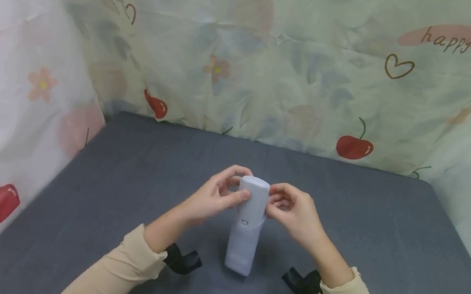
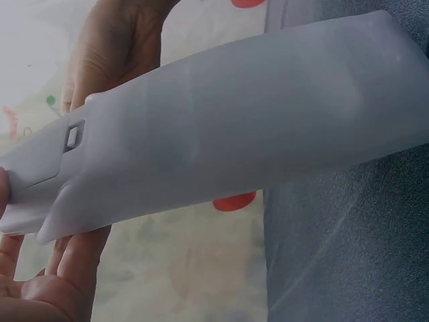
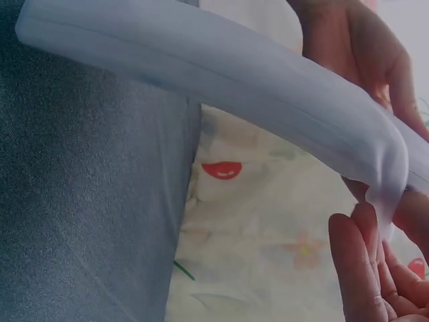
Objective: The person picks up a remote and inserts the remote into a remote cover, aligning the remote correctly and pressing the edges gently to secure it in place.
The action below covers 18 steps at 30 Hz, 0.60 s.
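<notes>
A pale remote control (image 1: 254, 196) stands nearly upright above the table, its back with a small latch facing the head camera. A frosted, translucent sleeve (image 1: 242, 248) covers its lower part, and the upper end is bare. My left hand (image 1: 213, 196) grips that bare end from the left, thumb laid on the back. From the right, my right hand (image 1: 296, 214) pinches the sleeve's edge with curled fingers. In the right wrist view the sleeve's rim (image 3: 390, 178) is pulled out toward those fingertips. The left wrist view shows the latch (image 2: 72, 137) just beyond the rim.
A dark grey cloth-covered table (image 1: 160, 155) lies beneath the hands. Patterned curtains (image 1: 273, 86) with cherries and flowers rise behind it and on both sides. Black straps (image 1: 182, 260) stick out at both wrists near the beige cuffs.
</notes>
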Each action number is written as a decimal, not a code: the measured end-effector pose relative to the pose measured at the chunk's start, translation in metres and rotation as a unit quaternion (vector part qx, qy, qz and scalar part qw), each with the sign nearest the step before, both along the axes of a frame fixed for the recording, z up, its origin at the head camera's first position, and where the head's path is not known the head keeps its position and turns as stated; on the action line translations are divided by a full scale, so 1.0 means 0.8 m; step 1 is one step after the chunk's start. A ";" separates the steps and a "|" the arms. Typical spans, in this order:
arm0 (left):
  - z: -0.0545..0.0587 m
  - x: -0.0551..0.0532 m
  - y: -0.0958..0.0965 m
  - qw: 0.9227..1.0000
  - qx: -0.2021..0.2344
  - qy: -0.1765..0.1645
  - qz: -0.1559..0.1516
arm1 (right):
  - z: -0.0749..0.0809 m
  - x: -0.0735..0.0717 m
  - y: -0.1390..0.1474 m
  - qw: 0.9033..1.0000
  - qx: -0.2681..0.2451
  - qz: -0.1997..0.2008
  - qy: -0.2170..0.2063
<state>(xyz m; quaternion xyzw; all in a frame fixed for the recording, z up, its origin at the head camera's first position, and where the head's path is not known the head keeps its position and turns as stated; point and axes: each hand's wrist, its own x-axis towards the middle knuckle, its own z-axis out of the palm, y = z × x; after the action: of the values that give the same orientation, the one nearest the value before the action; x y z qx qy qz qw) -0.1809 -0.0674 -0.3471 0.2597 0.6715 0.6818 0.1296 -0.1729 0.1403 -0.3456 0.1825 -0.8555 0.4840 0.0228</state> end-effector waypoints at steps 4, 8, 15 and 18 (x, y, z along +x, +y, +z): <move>-0.002 0.002 0.000 1.000 -0.020 0.016 -0.016 | 0.001 0.000 0.002 0.999 0.031 -0.006 -0.005; -0.004 0.003 0.003 0.999 -0.043 0.027 -0.009 | 0.004 0.002 0.005 0.998 0.066 -0.001 0.018; -0.008 0.002 0.007 0.998 -0.061 0.030 0.007 | 0.004 0.004 0.003 0.986 0.140 0.006 0.087; -0.008 0.003 0.009 0.997 -0.068 0.025 0.023 | 0.003 0.005 0.000 0.980 0.164 -0.001 0.115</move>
<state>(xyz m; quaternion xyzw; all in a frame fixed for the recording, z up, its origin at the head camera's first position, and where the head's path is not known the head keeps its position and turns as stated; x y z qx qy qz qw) -0.1789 -0.0599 -0.3533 0.2519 0.7249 0.6307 0.1149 -0.1690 0.1407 -0.3434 0.2377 -0.9151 0.3129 0.0909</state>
